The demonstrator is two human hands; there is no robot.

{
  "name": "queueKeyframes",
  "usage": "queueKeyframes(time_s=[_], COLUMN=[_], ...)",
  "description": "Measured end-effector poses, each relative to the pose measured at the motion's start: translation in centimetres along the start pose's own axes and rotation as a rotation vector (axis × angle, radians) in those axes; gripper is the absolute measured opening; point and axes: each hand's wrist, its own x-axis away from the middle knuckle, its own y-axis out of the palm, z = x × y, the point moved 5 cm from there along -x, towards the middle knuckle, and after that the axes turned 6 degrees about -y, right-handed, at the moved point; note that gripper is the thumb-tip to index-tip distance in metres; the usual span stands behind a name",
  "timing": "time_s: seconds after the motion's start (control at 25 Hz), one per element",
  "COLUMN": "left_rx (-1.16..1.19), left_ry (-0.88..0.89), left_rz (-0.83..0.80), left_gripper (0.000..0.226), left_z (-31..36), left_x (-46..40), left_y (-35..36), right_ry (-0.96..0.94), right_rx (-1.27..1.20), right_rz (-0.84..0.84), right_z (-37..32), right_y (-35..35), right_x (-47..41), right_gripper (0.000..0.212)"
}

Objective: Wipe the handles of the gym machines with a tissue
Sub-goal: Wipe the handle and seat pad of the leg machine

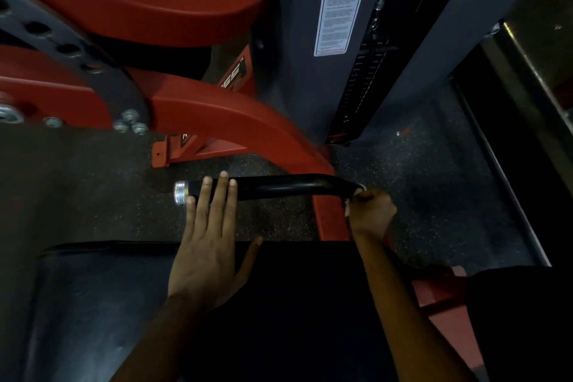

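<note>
Black handle (279,186) touched by flat, spread left hand (207,245) near its capped end; right hand (370,211) pinching tissue (348,206) at its right bend.

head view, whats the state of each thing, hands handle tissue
left hand: open, straight fingers lying on the handle
right hand: curled round the tissue at the handle's bent end
handle: black bar, lying level, silver cap on the free end
tissue: bunched, mostly hidden in the fist
</note>
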Motion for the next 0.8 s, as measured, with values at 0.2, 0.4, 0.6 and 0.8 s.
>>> queueKeyframes(time_s=[0.2,0.4,0.6,0.8], left_rx=[-0.012,-0.012,-0.002,0.003], left_ry=[-0.003,-0.002,-0.002,0.003], left_rz=[-0.006,-0.022,-0.026,-0.022], left_gripper=[0.087,0.087,0.087,0.086], left_z=[0.0,-0.1,-0.1,-0.1], left_x=[0.1,0.1,0.0,0.1], left_y=[0.0,0.2,0.3,0.1], right_ry=[0.057,0.229,0.25,-0.207], right_rx=[0.095,-0.123,-0.358,-0.46], right_rz=[-0.181,-0.051,0.063,0.025], right_z=[1.5,0.3,-2.3,-6.7], right_y=[0.0,-0.9,-0.7,-1.2], right_x=[-2.1,-0.1,3.7,7.3], right_gripper=[0.009,0.017,0.011,0.016])
